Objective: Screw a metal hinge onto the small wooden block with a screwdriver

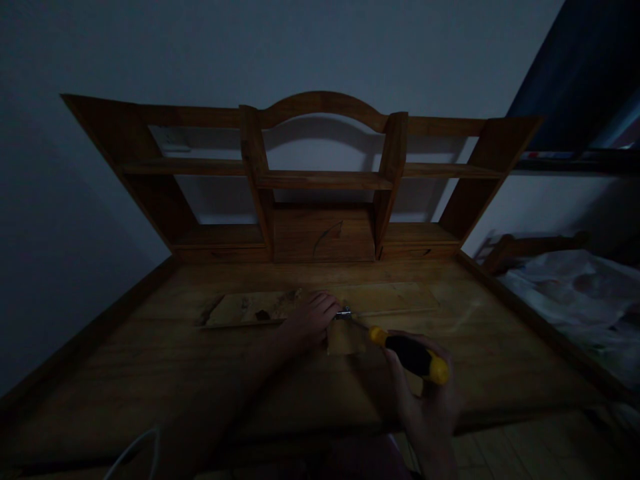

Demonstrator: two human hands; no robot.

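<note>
My right hand (433,393) is wrapped round a yellow and black screwdriver (407,353). The screwdriver's shaft slants up and left, its tip close to a small shiny metal hinge-like fitting (343,313). At the left end of that fitting, the fingers of my left hand (316,317) are bent together and hold it down against the wood. A short wooden block (345,339) lies under and in front of the fitting. Behind it runs a long, thin wooden board (390,297). My left hand covers part of the board, and the fingertips are hard to make out in the dim light.
Wood crumbs and a dark, damaged patch (261,315) mark the board's left part. A wooden desk (200,380) carries everything, with a shelf unit (323,180) at its back. A white cable (135,447) curves at lower left. Plastic-covered things (575,293) stand at right.
</note>
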